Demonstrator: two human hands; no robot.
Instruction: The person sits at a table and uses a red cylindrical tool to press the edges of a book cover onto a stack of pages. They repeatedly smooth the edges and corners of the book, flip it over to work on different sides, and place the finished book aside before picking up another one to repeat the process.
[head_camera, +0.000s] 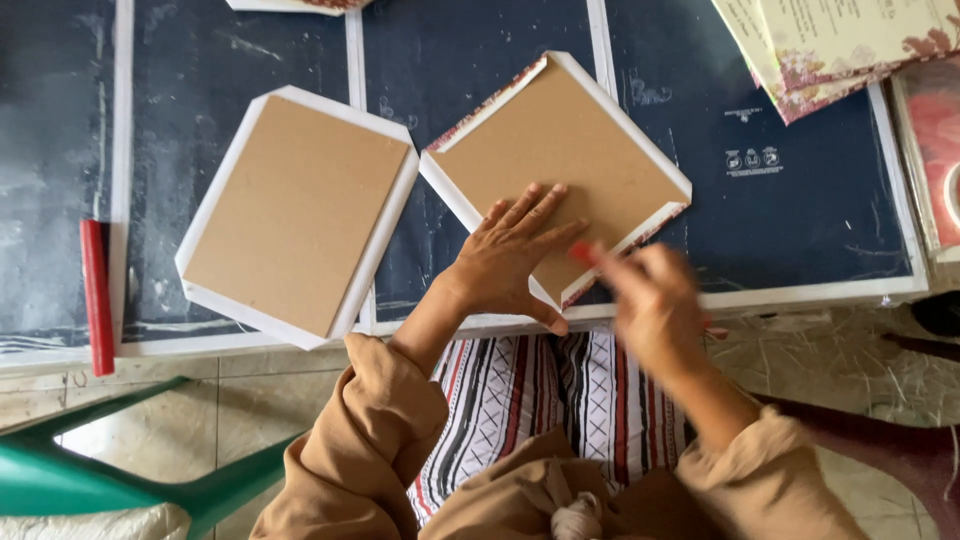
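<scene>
A square brown cardboard panel edged with folded white paper (556, 150) was laid on the dark blue work surface (790, 200), turned like a diamond. The left hand (510, 255) was pressed flat on its near corner, fingers spread and gripping nothing. The right hand (655, 300), blurred, was closed around a small red tool (583, 254) whose tip touched the panel's near right edge. A second brown panel (295, 212) lay just left. A red stick (96, 295) rested at the far left.

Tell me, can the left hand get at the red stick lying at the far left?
Probably yes: the left hand rests flat on the right-hand board, and nothing stands between it and the red stick, only the other board lying flat.
</scene>
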